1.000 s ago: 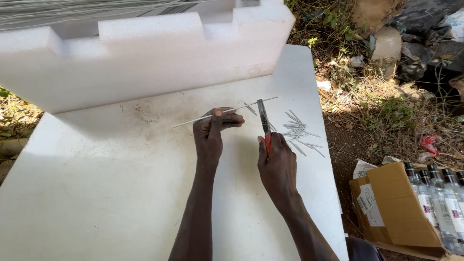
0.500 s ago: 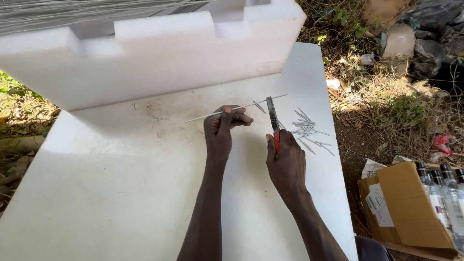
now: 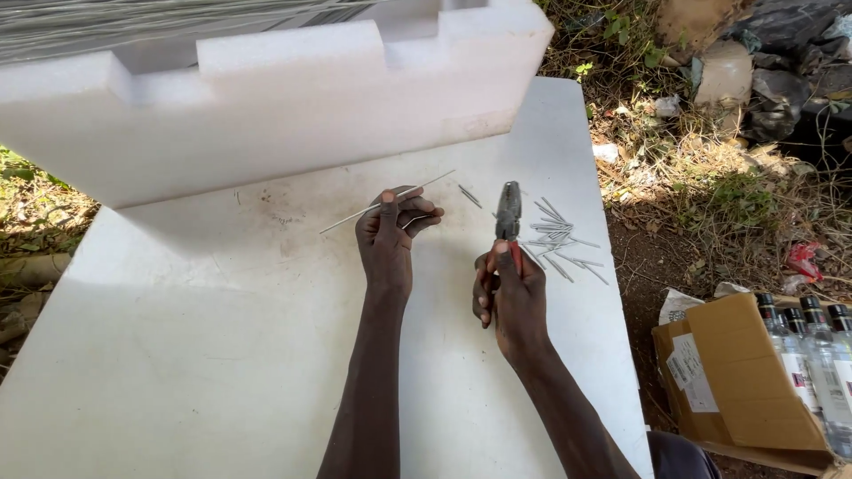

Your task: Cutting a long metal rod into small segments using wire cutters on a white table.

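My left hand [image 3: 390, 232] pinches a long thin metal rod [image 3: 351, 218] that slants from lower left to upper right above a white foam slab [image 3: 222, 337]. My right hand [image 3: 510, 293] grips red-handled pliers [image 3: 508, 213], jaws pointing away from me, a little to the right of the rod's end. A short cut piece of rod [image 3: 470, 196] lies between the rod tip and the pliers. Several cut metal pieces [image 3: 559, 238] lie in a loose pile just right of the pliers, near the slab's right edge.
A thick notched white foam block [image 3: 266, 106] stands along the slab's far side. A cardboard box [image 3: 745, 390] with several clear bottles [image 3: 821, 364] sits on the ground at lower right. Dirt, dry grass and rubbish [image 3: 754, 80] lie to the right.
The pliers have moved off the rod to the right and a short piece now lies on the slab. The left hand still holds the rod.
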